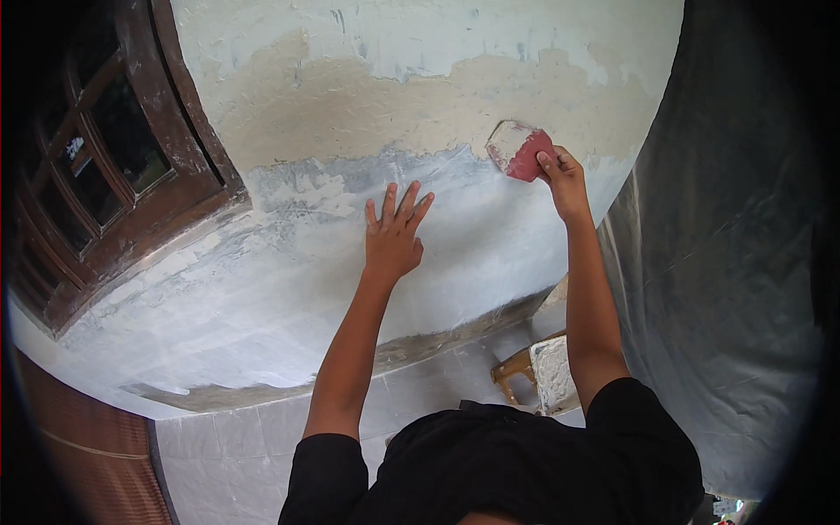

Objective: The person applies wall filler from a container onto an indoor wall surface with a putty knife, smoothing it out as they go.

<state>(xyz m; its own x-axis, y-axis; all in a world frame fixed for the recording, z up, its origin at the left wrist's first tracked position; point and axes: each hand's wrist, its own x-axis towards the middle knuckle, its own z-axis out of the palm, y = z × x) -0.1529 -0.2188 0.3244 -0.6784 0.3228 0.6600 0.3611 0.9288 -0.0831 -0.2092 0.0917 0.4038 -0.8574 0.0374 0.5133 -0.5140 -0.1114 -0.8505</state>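
Note:
In my right hand (564, 178) is a red putty scraper (523, 157), its flat blade smeared with pale putty. The fingers pinch its near corner, and the blade lies against the wall (472, 227), close to where a beige band meets the whitish-grey lower part. My left hand (396, 232) is open, fingers spread, to the left of the scraper. Its palm faces the wall's white-coated area; whether it presses on the surface I cannot tell. Both forearms reach up from the lower edge.
A brown wooden window frame (188, 149) with dark panes stands at left. Down by the tiled floor (236, 455) is a small wooden stool (518, 372) beside a putty-covered board (553, 376). Grey plastic sheeting (717, 262) hangs at right, and a reddish-brown slatted blind (96, 437) is at lower left.

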